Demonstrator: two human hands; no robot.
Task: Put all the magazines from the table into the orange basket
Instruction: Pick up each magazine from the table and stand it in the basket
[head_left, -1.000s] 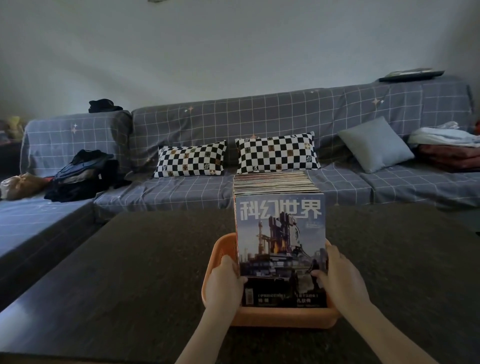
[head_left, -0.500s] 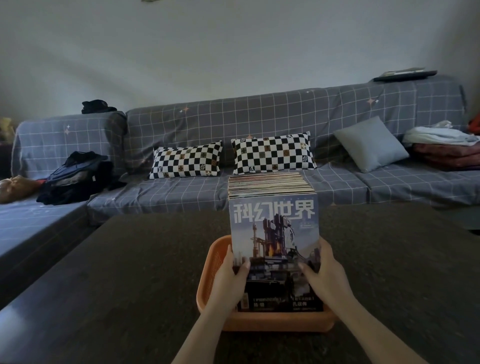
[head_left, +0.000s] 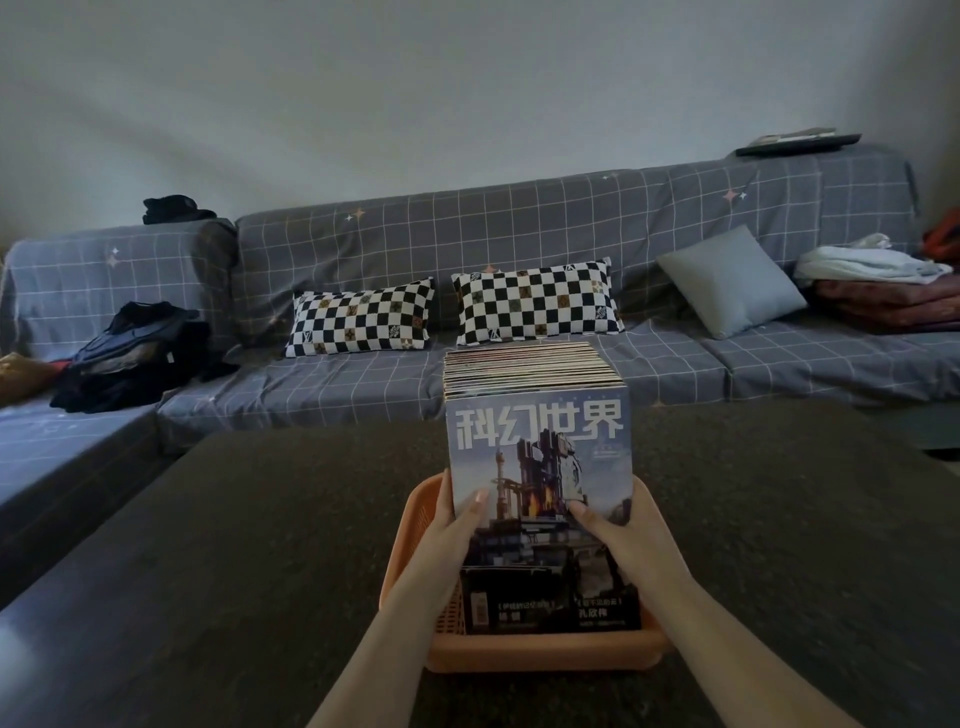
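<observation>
From the head view, low in the centre of the frame, I see the magazines (head_left: 537, 467) standing on end as one thick block inside the orange basket (head_left: 545, 654) on the dark worktop (head_left: 249, 545). My left hand (head_left: 457, 525) and right hand (head_left: 618, 530) clamp the block's two sides, thumbs on the front cover. I judge it heavy, glossy and prone to fanning, so squeeze low from both sides

You are gripping the row of magazines (head_left: 537, 467) between your left hand (head_left: 457, 525) and right hand (head_left: 618, 530); it is standing in the basket (head_left: 545, 654) below your grip, on the table (head_left: 234, 545), with the sofa (head_left: 519, 234) lying beyond.
</observation>
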